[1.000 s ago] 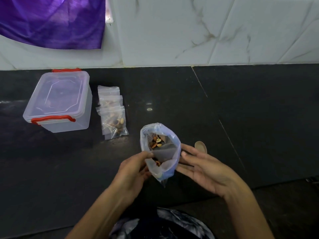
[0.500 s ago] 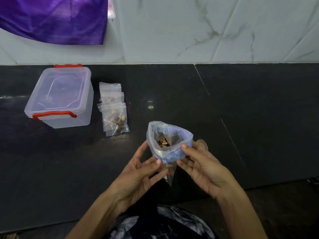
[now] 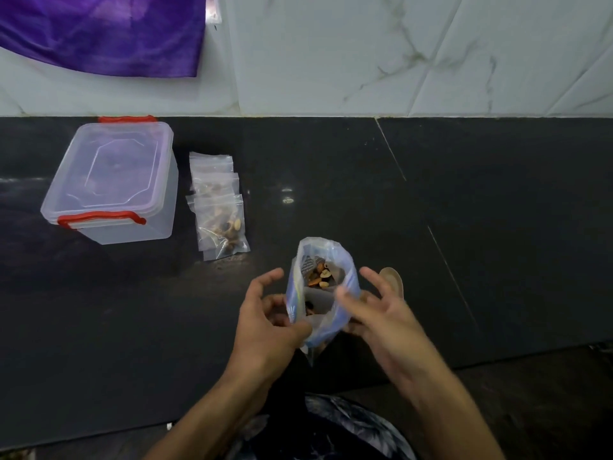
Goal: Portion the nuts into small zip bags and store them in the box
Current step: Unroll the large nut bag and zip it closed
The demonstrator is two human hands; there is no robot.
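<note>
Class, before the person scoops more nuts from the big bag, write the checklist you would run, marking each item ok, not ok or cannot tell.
1. Big nut bag open at the mouth, nuts visible inside: ok.
2. Bag steadied: the left hand pinches its lower edge; the right hand is beside it with fingers spread, its grip unclear: cannot tell.
3. Scoop within reach: a wooden spoon lies just behind the right hand: ok.
4. Empty small zip bag ready: the zip bags beside the box hold nuts; an empty one: cannot tell.
5. Storage box open to receive bags: the lid is on: not ok.
</note>
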